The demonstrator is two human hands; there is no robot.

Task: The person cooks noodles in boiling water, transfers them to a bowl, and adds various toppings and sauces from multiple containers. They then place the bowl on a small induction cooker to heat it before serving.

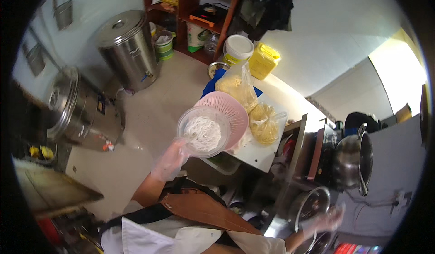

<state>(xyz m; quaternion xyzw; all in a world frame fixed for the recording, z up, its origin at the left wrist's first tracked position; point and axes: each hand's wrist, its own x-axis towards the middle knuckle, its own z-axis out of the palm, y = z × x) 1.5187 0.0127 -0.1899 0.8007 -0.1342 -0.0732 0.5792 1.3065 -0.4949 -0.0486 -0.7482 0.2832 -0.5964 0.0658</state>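
Observation:
My left hand (171,157), in a clear plastic glove, grips the near left rim of a clear plastic bowl (227,135). White noodles (203,133) lie inside it. Behind and partly under the bowl is a pink slotted colander (234,113) on a white-topped table (263,159). My right hand (329,218), also gloved, is stretched out at the lower right beside a round steel pot (311,203). Motion blur hides what its fingers are doing. Two clear plastic bags of yellowish noodles, one open-topped (234,85) and one knotted (263,125), stand beyond the colander.
A large steel pot (350,160) sits on the right-hand counter. Two tall lidded steel barrels (131,55) (88,113) stand on the tiled floor at left. A white bucket (239,48) and a yellow jug (264,62) are behind the table, near a wooden shelf (207,23).

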